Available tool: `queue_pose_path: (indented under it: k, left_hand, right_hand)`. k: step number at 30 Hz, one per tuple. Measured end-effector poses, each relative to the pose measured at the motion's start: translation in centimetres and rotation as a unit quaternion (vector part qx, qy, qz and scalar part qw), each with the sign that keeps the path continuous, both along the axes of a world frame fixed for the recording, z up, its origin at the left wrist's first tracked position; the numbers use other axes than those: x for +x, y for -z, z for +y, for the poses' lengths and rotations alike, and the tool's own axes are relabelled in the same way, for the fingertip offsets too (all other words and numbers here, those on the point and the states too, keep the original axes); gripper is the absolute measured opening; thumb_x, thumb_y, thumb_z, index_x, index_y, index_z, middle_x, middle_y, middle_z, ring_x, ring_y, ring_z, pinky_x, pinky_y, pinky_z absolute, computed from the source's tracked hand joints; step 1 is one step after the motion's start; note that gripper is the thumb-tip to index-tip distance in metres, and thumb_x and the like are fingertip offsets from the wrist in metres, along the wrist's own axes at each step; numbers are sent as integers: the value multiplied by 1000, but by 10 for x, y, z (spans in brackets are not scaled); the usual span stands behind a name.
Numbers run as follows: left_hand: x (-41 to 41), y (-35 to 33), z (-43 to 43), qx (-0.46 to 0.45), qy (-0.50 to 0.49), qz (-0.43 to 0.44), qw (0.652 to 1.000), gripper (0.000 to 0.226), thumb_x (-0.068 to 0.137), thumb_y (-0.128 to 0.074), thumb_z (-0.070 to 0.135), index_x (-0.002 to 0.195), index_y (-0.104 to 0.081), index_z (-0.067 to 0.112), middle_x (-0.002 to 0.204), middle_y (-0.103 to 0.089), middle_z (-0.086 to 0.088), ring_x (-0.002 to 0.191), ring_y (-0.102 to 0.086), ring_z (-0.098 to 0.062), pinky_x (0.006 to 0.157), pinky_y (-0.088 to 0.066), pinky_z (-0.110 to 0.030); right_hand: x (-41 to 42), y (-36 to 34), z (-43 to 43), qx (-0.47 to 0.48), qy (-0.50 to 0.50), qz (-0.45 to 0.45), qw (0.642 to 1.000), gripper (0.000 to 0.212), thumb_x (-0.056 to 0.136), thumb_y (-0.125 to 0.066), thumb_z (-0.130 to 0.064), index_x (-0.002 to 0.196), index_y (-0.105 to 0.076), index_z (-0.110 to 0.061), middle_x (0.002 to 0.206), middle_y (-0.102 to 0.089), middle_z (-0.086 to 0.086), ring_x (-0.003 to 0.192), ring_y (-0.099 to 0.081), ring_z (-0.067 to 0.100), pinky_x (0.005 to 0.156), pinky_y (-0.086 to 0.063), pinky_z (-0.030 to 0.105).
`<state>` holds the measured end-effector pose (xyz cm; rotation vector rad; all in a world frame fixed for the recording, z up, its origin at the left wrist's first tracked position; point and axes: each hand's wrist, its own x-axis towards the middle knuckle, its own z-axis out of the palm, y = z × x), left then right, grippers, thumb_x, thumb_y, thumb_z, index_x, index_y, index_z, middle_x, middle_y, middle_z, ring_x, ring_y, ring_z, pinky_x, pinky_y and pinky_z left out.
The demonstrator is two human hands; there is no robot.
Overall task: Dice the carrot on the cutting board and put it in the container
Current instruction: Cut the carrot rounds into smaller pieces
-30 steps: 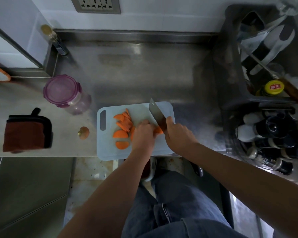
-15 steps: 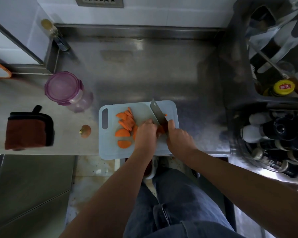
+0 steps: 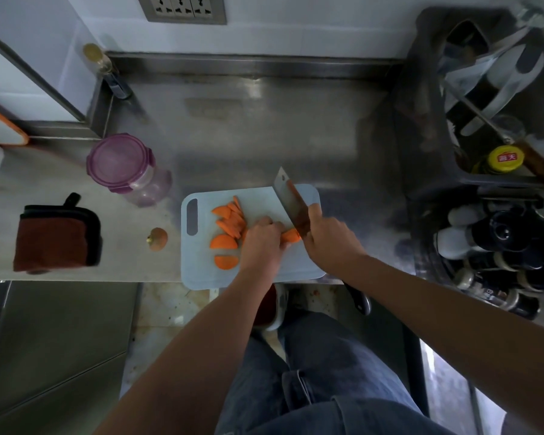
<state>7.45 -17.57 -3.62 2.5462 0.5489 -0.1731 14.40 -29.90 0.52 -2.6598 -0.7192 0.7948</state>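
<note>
A pale blue cutting board (image 3: pixel 264 199) lies at the counter's front edge. Several orange carrot slices (image 3: pixel 228 226) are spread over its left half. My left hand (image 3: pixel 263 240) presses down on a remaining carrot piece (image 3: pixel 291 236), mostly hiding it. My right hand (image 3: pixel 327 237) grips a cleaver (image 3: pixel 291 202), whose blade stands against the carrot piece just right of my left fingers. A clear container with a purple lid (image 3: pixel 123 164), lid on, stands on the counter left of and behind the board.
A carrot end (image 3: pixel 157 238) lies left of the board. A folded dark red cloth (image 3: pixel 56 235) sits further left. A rack with bottles (image 3: pixel 499 246) and utensils fills the right side. A small bottle (image 3: pixel 103 62) stands in the back left corner.
The cleaver has stayed at the carrot piece, chopping beside my left fingers. The slices on the board's left half have not moved. The camera view shifted slightly.
</note>
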Motion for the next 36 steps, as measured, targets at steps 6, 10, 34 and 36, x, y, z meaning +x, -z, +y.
queue_pose_path:
  k: [6, 10, 34, 36]
  left_hand:
    - [3, 3, -2, -13, -27, 0, 1000, 21, 96, -56, 23, 99, -76, 18, 101, -64, -3, 92, -61, -18, 88, -49, -31]
    - [1, 7, -2, -25, -41, -9, 999, 19, 95, -58, 23, 95, -76, 15, 95, -65, -1, 86, -61, -15, 82, -50, -28]
    - [-1, 1, 2, -10, -36, -6, 999, 15, 93, -60, 19, 96, -75, 15, 100, -65, -3, 93, -62, -19, 85, -48, -31]
    - [-1, 3, 1, -23, -45, -14, 999, 18, 94, -58, 22, 93, -76, 17, 97, -66, 1, 90, -61, -15, 83, -48, -28]
  right_hand:
    - [-10, 7, 2, -29, -17, 16, 999, 42, 98, -45, -17, 136, -28, -14, 84, -60, 6, 72, -63, 21, 69, -58, 42]
    - [-13, 10, 5, -42, -10, 25, 999, 46, 95, -46, -12, 137, -26, -12, 88, -55, 5, 76, -59, 22, 69, -53, 38]
    - [-12, -1, 6, -23, -28, 1, 999, 40, 99, -42, -16, 136, -29, -11, 85, -60, 7, 73, -62, 23, 67, -55, 39]
    - [-15, 0, 7, -33, -33, 6, 999, 47, 98, -43, -16, 141, -25, -12, 89, -60, 7, 76, -62, 22, 72, -56, 40]
